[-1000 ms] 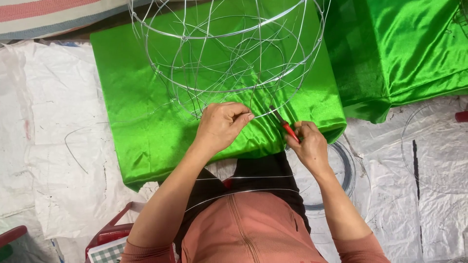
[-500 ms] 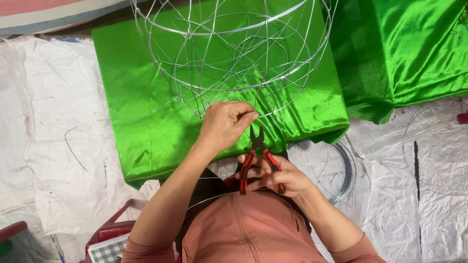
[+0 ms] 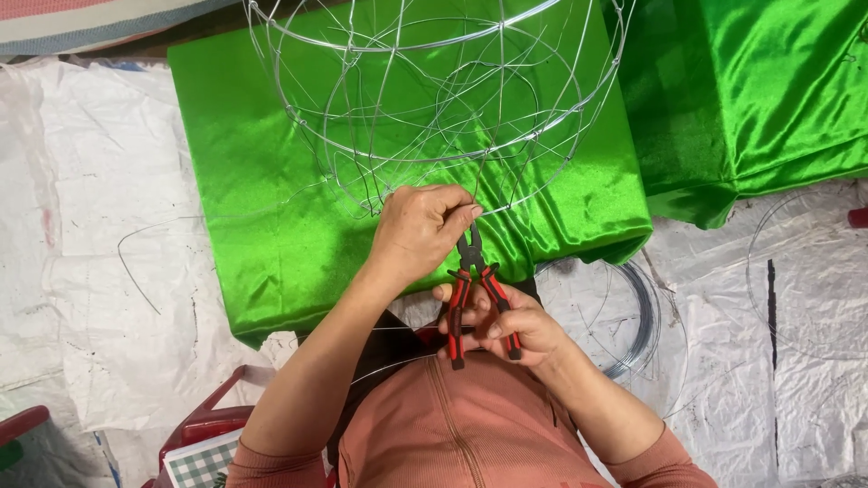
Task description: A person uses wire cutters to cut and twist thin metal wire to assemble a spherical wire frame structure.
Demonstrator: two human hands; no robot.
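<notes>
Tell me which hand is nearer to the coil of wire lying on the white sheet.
Right. The right hand holds the red-handled pliers just beside the coil of wire. The left hand pinches the wire frame farther away, over the green cloth.

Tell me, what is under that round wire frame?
Shiny green cloth lies under the wire frame, showing through its open wires. The cloth covers whatever is beneath it, so that cannot be seen.
</notes>
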